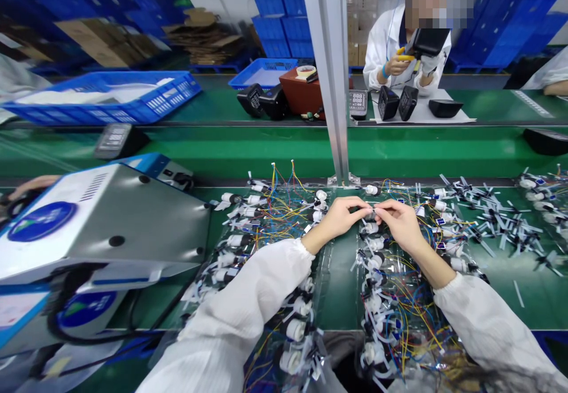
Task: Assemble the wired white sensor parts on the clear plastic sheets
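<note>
My left hand (345, 215) and my right hand (398, 222) meet over the middle of the green bench, fingertips pinched close together. Between them is something small, too tiny to name. Just below the fingers runs a row of small white-and-black cylindrical parts (375, 244) with coloured wires (410, 298) and clear tubes, lying on plastic film. Another row of the same wired parts (235, 240) spreads left of my left hand, partly under my left sleeve. To the right of my right hand lies a loose pile of short clear tubes with black pieces (501, 218).
A large white-and-grey machine (160, 221) with black cables stands on the left. A metal post (331, 73) rises behind my hands. Across the green conveyor (248, 149), a co-worker (377, 55) holds a black device (430, 42); blue trays (173, 97) and display units (388, 103) sit there.
</note>
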Motion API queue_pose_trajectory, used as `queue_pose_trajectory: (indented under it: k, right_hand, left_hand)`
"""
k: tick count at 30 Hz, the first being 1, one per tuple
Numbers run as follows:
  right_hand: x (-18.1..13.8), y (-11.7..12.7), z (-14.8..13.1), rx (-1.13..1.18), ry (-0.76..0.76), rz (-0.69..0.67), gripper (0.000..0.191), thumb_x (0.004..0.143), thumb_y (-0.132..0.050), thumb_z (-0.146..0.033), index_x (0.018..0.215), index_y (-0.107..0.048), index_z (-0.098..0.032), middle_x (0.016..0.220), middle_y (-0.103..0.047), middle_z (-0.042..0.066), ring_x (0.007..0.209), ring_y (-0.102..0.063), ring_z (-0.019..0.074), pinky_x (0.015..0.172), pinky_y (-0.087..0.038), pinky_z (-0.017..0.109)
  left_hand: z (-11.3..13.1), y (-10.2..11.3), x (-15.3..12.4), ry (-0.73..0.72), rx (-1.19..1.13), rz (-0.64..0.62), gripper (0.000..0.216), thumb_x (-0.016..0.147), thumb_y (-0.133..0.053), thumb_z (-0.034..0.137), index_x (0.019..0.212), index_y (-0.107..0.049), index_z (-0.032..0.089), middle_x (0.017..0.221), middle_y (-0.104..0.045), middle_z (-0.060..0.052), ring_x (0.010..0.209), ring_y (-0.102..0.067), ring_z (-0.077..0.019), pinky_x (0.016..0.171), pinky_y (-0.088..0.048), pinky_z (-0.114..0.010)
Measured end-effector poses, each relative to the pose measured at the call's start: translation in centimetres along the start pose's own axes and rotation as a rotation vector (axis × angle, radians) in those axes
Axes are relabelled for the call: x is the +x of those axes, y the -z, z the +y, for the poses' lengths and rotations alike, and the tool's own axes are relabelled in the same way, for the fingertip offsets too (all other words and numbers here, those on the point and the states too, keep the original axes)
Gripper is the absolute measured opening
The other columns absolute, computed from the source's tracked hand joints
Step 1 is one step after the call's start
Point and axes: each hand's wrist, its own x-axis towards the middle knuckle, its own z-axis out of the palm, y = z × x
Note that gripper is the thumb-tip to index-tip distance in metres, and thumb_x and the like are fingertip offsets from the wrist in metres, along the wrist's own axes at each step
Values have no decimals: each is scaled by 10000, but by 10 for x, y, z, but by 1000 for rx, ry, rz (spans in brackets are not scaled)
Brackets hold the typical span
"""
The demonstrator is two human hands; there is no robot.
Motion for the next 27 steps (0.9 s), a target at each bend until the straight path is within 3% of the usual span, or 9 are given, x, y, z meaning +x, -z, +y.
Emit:
queue_pose_trajectory:
  k: [9,19,27]
  right_hand:
    - [-3,0,8,-286,188,12,181,899,-749,-408,915,-791,-233,872,-705,53,717,-673,178,657,-580,330]
    - [-4,-1,1,-78,124,20,183,859,-793,-394,908,-767,-219,832,-698,28,668,-661,154,624,-559,305]
    - [-5,-5,-2,-7,-4,56,287,769,-852,-458,845,-714,-218,693,-696,10,610,-657,166,578,-560,304]
  left_hand:
    - [-3,-3,-3,-78,94,14,125,951,-704,253,929,-797,172,923,-789,-72,849,-721,-186,833,-540,-304]
    - [2,-3,0,-71,-56,75,110,907,-761,287,926,-810,191,950,-793,-82,905,-731,-203,881,-563,-343]
    - [-1,-5,-1,120,-119,148,215,818,-842,338,949,-805,171,930,-807,-81,864,-747,-211,818,-584,-328]
